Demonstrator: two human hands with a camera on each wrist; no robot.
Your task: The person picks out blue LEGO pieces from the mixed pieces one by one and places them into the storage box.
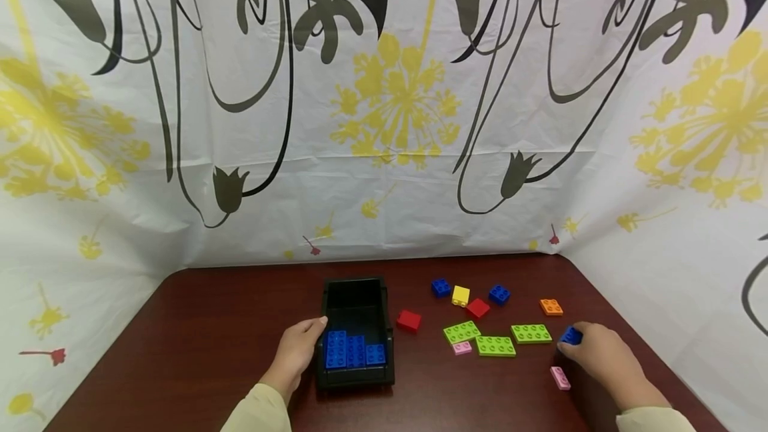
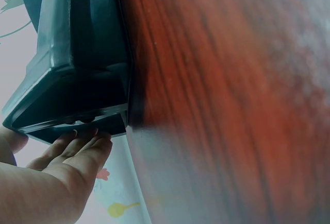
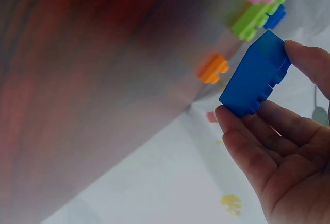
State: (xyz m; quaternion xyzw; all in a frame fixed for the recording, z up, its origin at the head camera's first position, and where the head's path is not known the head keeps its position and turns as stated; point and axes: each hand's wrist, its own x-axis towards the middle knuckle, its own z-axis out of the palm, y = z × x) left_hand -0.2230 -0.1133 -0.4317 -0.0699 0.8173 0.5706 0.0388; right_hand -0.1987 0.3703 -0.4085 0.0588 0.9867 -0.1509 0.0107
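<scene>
Block, long and blue (image 3: 252, 74), is grasped by the right grip (image 1: 606, 355) over the desk's (image 1: 228, 339) right side, thumb at one end and fingers at the other, studs facing the palm; that likely keeps its base free. The left grip (image 1: 297, 350) clasps the side of a black box (image 1: 355, 379), thumb at the rim, probably to steady it. Inside, three blue blocks (image 1: 356, 351) sit side by side at the near end, studs up, apparently to save room. Loose green blocks (image 1: 496, 346) lie between box and right grip.
</scene>
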